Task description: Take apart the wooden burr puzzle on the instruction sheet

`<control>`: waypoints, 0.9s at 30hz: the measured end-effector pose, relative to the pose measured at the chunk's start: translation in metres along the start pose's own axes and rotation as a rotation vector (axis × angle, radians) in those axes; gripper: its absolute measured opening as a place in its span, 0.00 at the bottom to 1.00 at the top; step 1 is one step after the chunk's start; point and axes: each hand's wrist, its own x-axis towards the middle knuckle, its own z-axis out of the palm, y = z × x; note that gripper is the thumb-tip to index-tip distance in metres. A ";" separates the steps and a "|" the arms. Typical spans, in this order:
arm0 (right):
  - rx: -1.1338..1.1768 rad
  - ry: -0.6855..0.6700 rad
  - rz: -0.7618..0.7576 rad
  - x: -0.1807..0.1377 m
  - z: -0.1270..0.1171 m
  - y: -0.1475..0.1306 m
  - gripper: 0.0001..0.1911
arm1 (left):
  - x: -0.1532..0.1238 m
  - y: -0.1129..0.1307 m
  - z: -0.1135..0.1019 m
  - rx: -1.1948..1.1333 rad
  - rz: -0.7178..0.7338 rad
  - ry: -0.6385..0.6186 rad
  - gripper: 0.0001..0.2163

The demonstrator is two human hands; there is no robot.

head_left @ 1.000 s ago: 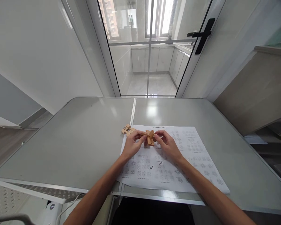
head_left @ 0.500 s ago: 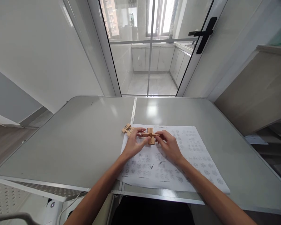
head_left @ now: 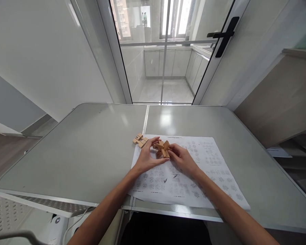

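1. two bare hands meet over a small cluster of interlocked light-brown wooden puzzle bars (head_left: pixel 162 149), held just above a white printed sheet of diagrams (head_left: pixel 206 163).
2. the left hand (head_left: pixel 147 159) curls around the cluster's near-left side, thumb and fingers pinching one bar.
3. the right hand (head_left: pixel 181 157) closes on the cluster's right side, fingertips gripping a bar that juts up at an angle.
4. the bars in the cluster cross one another, tilted rather than square to the table.
5. a second group of loose light-brown wooden pieces (head_left: pixel 139 139) lies at the sheet's far-left corner, just beside the left hand's fingers but apart from the cluster.
6. the sheet rests on a pale grey folding table (head_left: pixel 73 153), its near edge overhanging the table's near edge.
7. beyond the table stands a glass sliding door (head_left: pixel 163 51) with a black handle (head_left: pixel 223 34).
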 end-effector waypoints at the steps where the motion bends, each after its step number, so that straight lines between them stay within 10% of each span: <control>1: -0.003 -0.016 -0.011 0.000 0.000 0.001 0.13 | 0.000 0.000 0.000 -0.009 0.009 0.007 0.40; 13: 0.169 -0.082 -0.002 -0.002 0.003 -0.007 0.14 | 0.000 0.001 0.000 -0.057 0.067 0.014 0.41; 27: -0.017 0.171 -0.020 -0.002 0.002 -0.006 0.16 | -0.001 0.003 0.001 -0.027 0.016 0.005 0.37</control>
